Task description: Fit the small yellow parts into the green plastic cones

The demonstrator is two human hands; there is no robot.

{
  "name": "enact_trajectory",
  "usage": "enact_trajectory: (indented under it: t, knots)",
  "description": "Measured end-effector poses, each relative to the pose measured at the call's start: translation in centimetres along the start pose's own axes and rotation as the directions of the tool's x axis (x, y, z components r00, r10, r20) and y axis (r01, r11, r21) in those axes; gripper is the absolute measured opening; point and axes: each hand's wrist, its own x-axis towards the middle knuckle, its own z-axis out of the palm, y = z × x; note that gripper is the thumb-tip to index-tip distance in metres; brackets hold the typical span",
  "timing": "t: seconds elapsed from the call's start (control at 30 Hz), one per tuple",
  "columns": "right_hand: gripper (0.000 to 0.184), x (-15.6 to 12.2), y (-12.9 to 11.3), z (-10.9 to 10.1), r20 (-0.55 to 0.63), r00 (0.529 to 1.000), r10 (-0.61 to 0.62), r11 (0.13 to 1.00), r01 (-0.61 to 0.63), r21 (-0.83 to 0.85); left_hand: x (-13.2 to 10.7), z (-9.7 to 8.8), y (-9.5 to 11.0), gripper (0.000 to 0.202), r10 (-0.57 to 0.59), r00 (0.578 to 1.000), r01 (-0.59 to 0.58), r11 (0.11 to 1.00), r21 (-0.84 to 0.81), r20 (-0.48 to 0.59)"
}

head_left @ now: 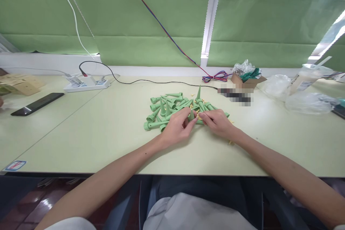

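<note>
The left hand [176,126], fingers pinched together, held a tapered green plastic spike [191,115] over the pale laminate bench [88,136]: likely light, stiff, best gripped low. The right hand's [217,122] fingers met, contents unclear.

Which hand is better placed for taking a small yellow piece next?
Probably the right hand: yellow pieces lie beside it, while the left hand holds a green cone.
</note>
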Motion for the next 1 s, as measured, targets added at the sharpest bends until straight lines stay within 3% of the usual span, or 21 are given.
enact_trajectory:
  t: [0.1,0.23,0.33,0.53,1.0]
  knots:
    - [0.050,0.05,-0.25,-0.23,-0.080,0.996,0.044,0.999,-0.042,0.023,0.10,-0.05,0.07,0.010,-0.017,0.999,0.017,1.000,-0.006,-0.035]
    - [0.019,0.00,-0.66,-0.63,-0.123,0.991,0.049,0.993,-0.035,0.112,0.20,-0.15,0.19,0.010,-0.066,0.995,0.065,0.998,-0.017,-0.076]
    - [0.026,-0.06,-0.75,-0.58,-0.079,0.997,0.009,0.990,0.002,0.138,0.19,-0.16,0.20,0.010,-0.077,0.993,0.075,0.997,-0.024,-0.094]
    - [0.011,-0.08,-0.45,-0.03,-0.063,0.993,-0.100,0.992,0.104,0.065,0.17,-0.11,0.27,0.011,-0.081,0.993,0.080,0.997,-0.009,-0.089]
    - [0.020,-0.08,-0.16,-0.15,-0.033,0.992,-0.123,0.992,0.123,-0.001,0.02,-0.09,0.25,0.008,-0.070,0.996,0.069,0.997,-0.026,-0.048]
